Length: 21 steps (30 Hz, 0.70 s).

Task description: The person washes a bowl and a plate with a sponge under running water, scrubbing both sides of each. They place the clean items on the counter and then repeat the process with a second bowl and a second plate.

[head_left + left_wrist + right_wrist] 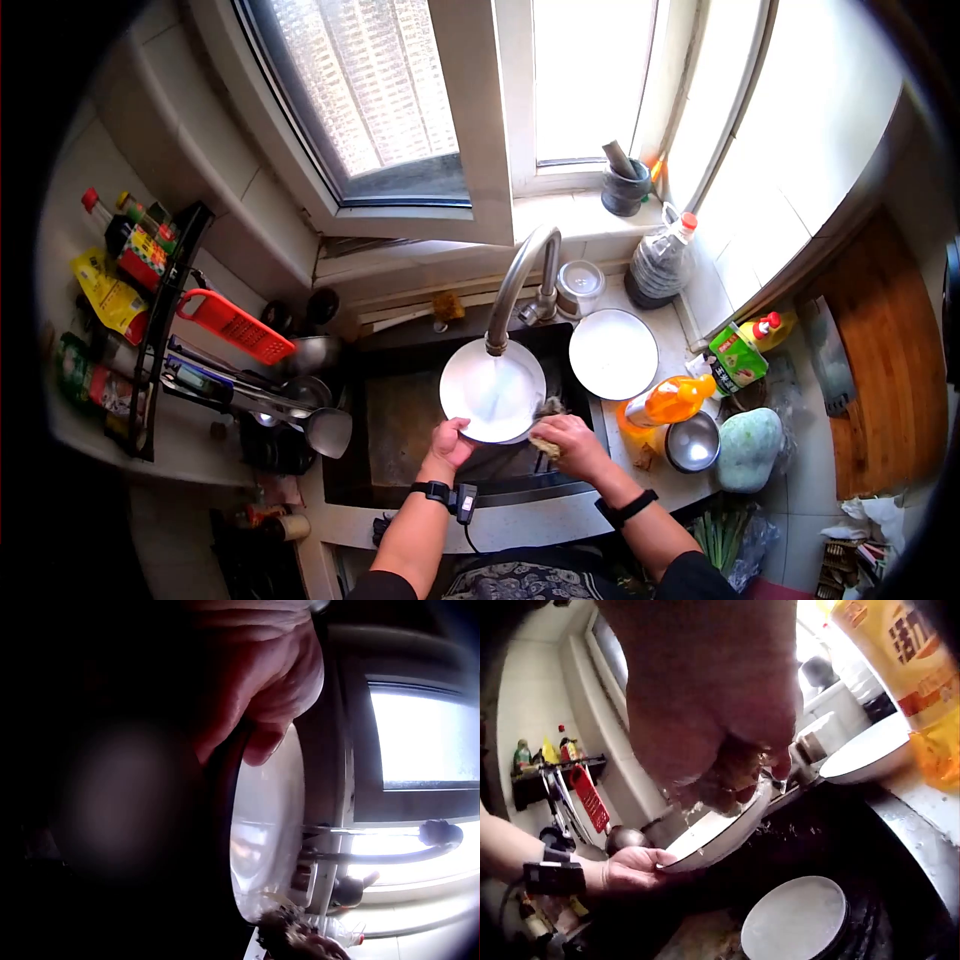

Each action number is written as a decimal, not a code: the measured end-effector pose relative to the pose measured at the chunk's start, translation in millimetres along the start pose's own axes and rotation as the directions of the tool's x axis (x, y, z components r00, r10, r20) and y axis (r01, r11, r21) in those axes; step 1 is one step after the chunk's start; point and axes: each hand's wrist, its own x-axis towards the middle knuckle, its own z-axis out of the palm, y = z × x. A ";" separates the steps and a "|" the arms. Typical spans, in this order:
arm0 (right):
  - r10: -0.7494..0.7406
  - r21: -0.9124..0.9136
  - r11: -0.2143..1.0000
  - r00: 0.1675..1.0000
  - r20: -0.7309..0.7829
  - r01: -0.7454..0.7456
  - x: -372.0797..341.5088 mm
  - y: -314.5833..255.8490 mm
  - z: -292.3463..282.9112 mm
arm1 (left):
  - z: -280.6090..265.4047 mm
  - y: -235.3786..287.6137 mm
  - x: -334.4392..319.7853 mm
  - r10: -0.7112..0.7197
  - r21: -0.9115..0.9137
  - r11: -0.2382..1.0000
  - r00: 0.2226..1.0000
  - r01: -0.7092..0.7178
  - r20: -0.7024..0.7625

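Note:
My left hand (452, 446) grips the near edge of a white plate (492, 385), thumb over the rim, and holds it tilted over the dark sink (400, 480). The tap (518, 285) arches above the plate, and water streams down onto it. Just right of the rim, my right hand (572, 447) holds a bunched, brownish scrubber (546, 446), its frayed end beside the plate. In the right wrist view, drops hang from the wet fingers (720, 799). Lower in the sink lies another pale round dish (795, 919).
Right of the sink are a white plate (613, 354), an orange bottle (670, 402), a metal bowl (692, 443) and a pale green melon-like thing (750, 450). On the left wall hang a red grater (235, 325) and several utensils. A window sash (480, 130) swings inward behind the tap.

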 end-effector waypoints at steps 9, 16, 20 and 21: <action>0.223 0.157 0.969 0.950 -0.218 -0.192 -48.3 3.6 -25.0 | 39.5 2.1 -4.6 0.251 0.301 0.938 0.933 -0.170 -0.257; 0.293 0.238 0.940 0.934 -0.202 -0.244 -59.9 10.4 -14.7 | 84.8 36.9 -56.0 0.744 0.987 -0.137 0.649 -0.087 0.160; 0.285 0.267 0.933 0.950 -0.131 -0.243 -55.9 8.1 -5.0 | 110.3 43.1 -90.8 0.784 0.956 -0.294 0.572 -0.001 0.242; 0.282 0.267 0.932 0.954 -0.100 -0.247 -53.7 6.8 -4.0 | 101.3 42.8 -89.7 0.806 0.970 -0.238 0.548 -0.049 0.225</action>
